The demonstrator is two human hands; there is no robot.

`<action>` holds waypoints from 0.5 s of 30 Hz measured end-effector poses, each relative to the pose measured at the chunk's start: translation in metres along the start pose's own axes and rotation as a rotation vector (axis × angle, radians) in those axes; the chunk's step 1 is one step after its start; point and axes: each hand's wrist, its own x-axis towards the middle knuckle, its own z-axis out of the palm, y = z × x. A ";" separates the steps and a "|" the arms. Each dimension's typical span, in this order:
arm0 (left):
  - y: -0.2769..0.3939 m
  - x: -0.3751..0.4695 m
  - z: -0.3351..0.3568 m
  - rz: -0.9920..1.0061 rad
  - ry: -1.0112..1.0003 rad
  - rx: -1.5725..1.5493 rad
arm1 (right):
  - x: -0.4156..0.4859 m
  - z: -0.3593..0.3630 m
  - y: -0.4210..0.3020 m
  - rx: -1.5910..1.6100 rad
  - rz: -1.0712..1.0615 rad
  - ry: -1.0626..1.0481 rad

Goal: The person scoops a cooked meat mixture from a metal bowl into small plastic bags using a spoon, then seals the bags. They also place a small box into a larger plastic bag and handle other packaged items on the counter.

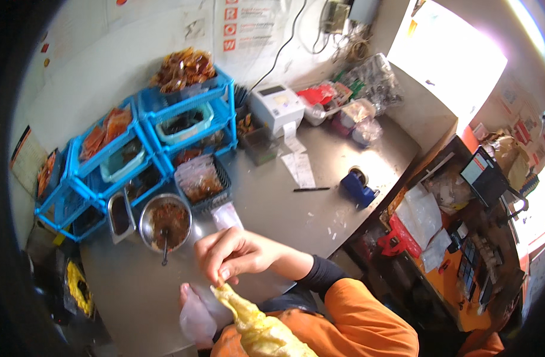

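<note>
My right hand (236,256) pinches the narrow tip of a long, yellowish, twisted piece of food (261,325) between thumb and fingers. The food hangs down past the bottom edge of the picture, in front of my orange clothing. To the left and lower, my left hand (193,296) is mostly covered by a translucent plastic bag (196,319); its fingers show only in part, and their grip cannot be told. Beyond the hands stands a round metal bowl (188,223) of brown-red chopped food, with a spoon (165,250) in it. A small white packet (227,216) lies near my right wrist.
Blue stacked racks (143,165) hold trays and bagged food at the back left, near a metal container (120,216). A label printer (277,107), a pen (311,189) and a blue tape dispenser (359,189) stand or lie on the metal table (272,214). A cluttered counter (450,276) is at right.
</note>
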 end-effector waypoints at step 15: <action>0.130 -0.049 0.058 0.611 0.674 0.674 | -0.050 -0.003 0.000 -0.172 0.087 0.332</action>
